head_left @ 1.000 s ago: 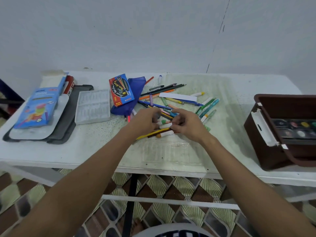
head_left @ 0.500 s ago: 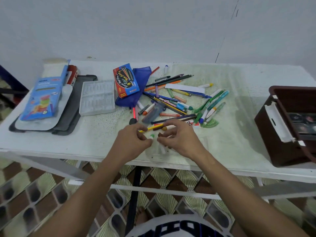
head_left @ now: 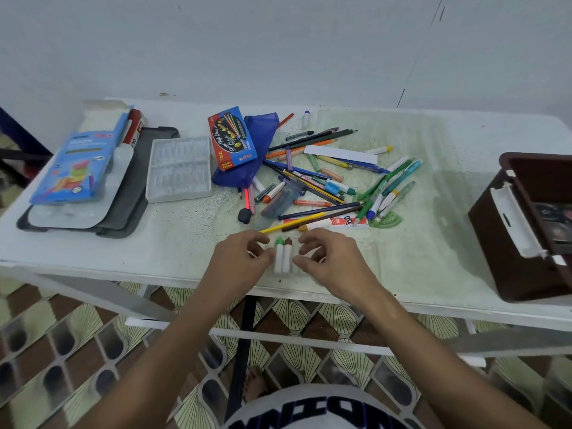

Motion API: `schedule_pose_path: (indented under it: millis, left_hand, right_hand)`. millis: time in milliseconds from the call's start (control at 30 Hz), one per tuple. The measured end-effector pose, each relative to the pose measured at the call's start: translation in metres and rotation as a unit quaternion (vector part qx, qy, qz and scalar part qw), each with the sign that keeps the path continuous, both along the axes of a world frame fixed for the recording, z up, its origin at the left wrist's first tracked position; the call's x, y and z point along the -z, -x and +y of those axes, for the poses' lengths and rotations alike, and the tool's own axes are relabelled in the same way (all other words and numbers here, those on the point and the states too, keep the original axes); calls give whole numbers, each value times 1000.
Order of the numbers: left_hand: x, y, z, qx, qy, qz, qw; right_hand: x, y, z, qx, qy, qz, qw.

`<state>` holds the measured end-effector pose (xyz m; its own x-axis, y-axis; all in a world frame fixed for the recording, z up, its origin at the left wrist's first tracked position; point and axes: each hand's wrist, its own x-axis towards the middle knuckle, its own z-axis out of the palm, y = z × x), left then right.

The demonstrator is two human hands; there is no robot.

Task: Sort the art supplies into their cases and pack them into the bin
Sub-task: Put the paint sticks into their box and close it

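Where both hands held them, two crayons now lie released

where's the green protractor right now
In the head view the green protractor lies flat on the table, at the near right edge of the pile of pens and pencils, just beyond the right hand.
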<state>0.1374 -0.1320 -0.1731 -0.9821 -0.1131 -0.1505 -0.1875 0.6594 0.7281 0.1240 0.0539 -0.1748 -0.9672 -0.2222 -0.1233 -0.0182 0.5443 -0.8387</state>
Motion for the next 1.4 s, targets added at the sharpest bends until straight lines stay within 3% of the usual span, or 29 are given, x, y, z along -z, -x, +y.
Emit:
schedule_pose_path:
  millis: [367,633,733,867,1033,1133,1400]
  left_hand:
    - [9,11,-4,47,-13,-9,999]
    - [-13,34,-8,38,43,33,998]
    - [-24,66,-13,47,84,67,993]
    - [-23,102,-12,102,130,51,985]
    - [-19,124,-6,148,196,9,969]
    - [-17,126,-8,154,202,1,967]
    - [-10,121,-7,140,211,20,967]
  right_hand:
    - [14,-1,-12,-20,-21,33,999]
    - [-3,24,4,13,10,38,999]
    - [-11,56,22,75,-14,79,994]
    - [-10,95,45,122,-83,109,983]
    - [-10,123,56,119,-162,77,977]
    - [-7,129,56,106,-170,43,979]
    - [0,129,55,113,-143,81,980]
